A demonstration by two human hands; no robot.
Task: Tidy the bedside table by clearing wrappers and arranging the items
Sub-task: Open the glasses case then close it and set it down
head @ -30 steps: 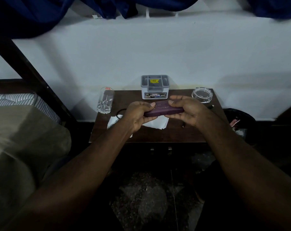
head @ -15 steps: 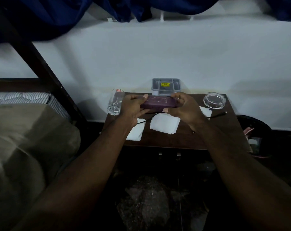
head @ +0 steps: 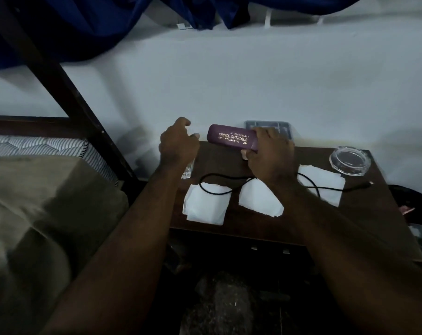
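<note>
A purple spectacle case (head: 230, 139) with gold lettering is at the back of the dark wooden bedside table (head: 364, 213). My right hand (head: 268, 158) grips its right end. My left hand (head: 178, 146) hovers just left of the case with fingers loosely curled, holding nothing. It hides most of a drinking glass (head: 188, 171). Three white paper wrappers (head: 205, 205) (head: 260, 198) (head: 326, 182) lie on the table. A black cable (head: 326, 189) runs across them.
A grey compartment box (head: 283, 128) stands against the white wall behind my right hand. A clear glass ashtray (head: 347, 160) sits at the table's right rear. The bed (head: 35, 189) with a dark post is at left. A dark bin (head: 415, 206) is at right.
My left hand has let go of the case and moved left. My right hand carried the case toward the back of the table. The camera moved closer.
</note>
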